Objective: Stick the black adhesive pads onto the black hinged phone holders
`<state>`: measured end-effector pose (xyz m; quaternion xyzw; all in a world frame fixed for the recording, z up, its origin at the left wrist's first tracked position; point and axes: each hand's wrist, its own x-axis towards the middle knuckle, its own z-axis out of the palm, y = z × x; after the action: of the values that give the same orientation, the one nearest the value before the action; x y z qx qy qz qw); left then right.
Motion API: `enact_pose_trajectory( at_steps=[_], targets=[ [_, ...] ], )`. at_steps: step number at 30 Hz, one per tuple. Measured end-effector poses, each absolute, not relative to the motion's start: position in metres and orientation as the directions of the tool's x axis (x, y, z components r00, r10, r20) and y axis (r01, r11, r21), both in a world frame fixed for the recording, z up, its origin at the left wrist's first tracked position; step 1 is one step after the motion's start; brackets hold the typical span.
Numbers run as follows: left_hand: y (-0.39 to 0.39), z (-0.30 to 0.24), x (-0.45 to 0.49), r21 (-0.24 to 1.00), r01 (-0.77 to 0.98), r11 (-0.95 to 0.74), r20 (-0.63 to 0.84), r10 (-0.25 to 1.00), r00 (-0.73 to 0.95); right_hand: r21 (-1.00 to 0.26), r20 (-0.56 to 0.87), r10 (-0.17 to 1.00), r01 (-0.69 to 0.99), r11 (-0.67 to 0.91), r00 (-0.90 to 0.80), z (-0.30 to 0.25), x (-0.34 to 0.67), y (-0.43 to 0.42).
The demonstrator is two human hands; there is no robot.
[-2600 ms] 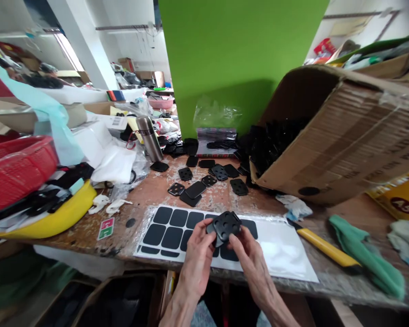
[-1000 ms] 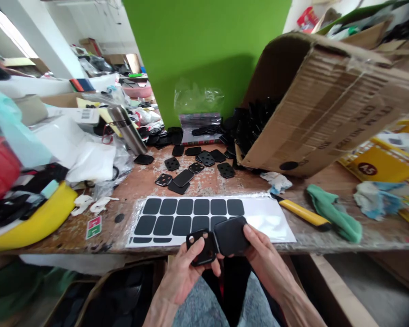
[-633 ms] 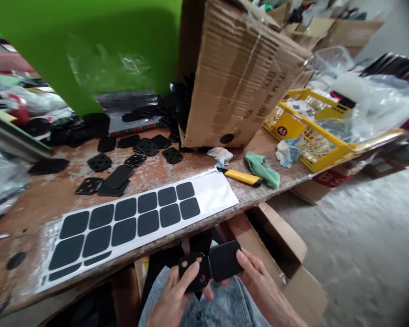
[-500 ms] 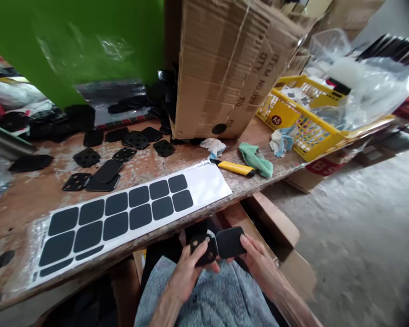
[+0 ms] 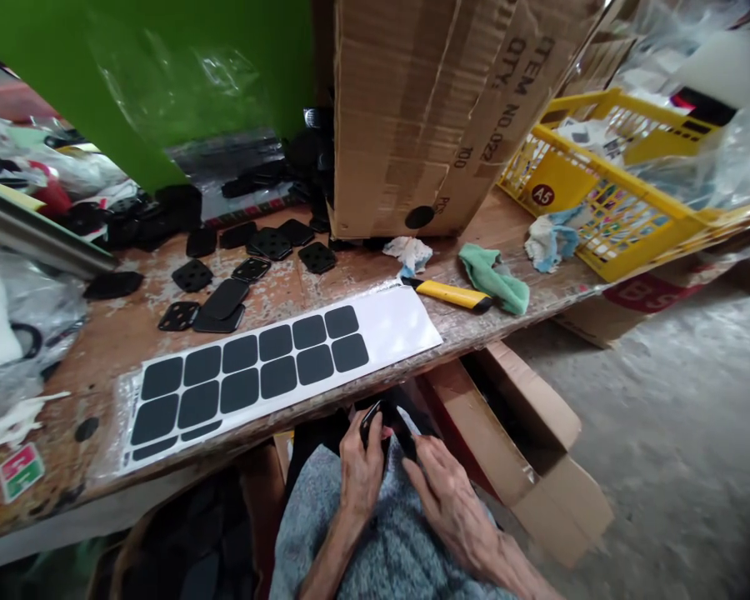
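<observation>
Clothing [image 5: 400, 546] lies nearest; above it the left hand [image 5: 362, 462] grasps a black piece [image 5: 368, 419] edge-on, the right hand [image 5: 448, 483] a dark plate [image 5: 403, 431], whether joined I cannot tell. Light, even grip should serve best. Beyond, a sheet [image 5: 400, 321] carries 12 black squares [image 5: 278, 377].

Left hand [image 5: 361, 467]: clasped on one small black piece [image 5: 370, 419], above the lap. Right hand [image 5: 443, 483]: beside it, fingers at a dark flat piece [image 5: 402, 430], grip unclear. White sheet [image 5: 400, 321] of black rounded squares: beyond the left hand, mostly leftward. Yellow-handled knife [image 5: 453, 294], green cloth [image 5: 497, 279]: beyond the right hand.
</observation>
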<state>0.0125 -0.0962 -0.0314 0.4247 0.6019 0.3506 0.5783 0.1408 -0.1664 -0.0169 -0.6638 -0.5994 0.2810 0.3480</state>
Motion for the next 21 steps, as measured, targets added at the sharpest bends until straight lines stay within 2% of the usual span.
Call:
enact_pose_trajectory(
  at_steps=[2, 4, 6, 8, 9, 11, 15, 21],
  targets=[
    [-0.096, -0.029, 0.008, 0.888, 0.058, 0.456, -0.459, 0.887, 0.043, -0.858, -0.049, 0.990, 0.502, -0.107, 0.129, -0.010, 0.144, -0.159],
    [-0.098, -0.024, 0.004, 0.838, -0.022, 0.545, -0.537, 0.831, 0.143, -0.902, -0.177, 0.972, 0.370, -0.223, 0.154, -0.007, 0.156, -0.152],
    [-0.100, -0.022, 0.004, 0.743, -0.138, 0.655, -0.603, 0.744, 0.289, -0.919, -0.373, 0.911, 0.062, -0.388, 0.179, -0.012, 0.172, -0.149],
    [-0.102, -0.025, 0.006, 0.627, -0.204, 0.752, -0.638, 0.645, 0.419, -0.802, -0.569, 0.808, -0.322, -0.503, 0.156, -0.029, 0.190, -0.151],
    [-0.101, -0.029, 0.007, 0.577, -0.212, 0.789, -0.654, 0.601, 0.459, -0.730, -0.630, 0.761, -0.455, -0.510, 0.157, -0.042, 0.200, -0.154],
    [-0.100, -0.040, 0.008, 0.526, -0.191, 0.828, -0.704, 0.551, 0.449, -0.692, -0.677, 0.693, -0.534, -0.486, 0.249, -0.070, 0.223, -0.159],
    [-0.097, -0.070, 0.001, 0.514, -0.182, 0.838, -0.787, 0.545, 0.289, -0.667, -0.733, 0.543, -0.592, -0.453, 0.410, -0.118, 0.275, -0.167],
    [-0.102, -0.086, -0.007, 0.527, -0.231, 0.818, -0.789, 0.572, 0.226, -0.669, -0.743, 0.427, -0.585, -0.458, 0.516, -0.132, 0.322, -0.173]
  ],
)
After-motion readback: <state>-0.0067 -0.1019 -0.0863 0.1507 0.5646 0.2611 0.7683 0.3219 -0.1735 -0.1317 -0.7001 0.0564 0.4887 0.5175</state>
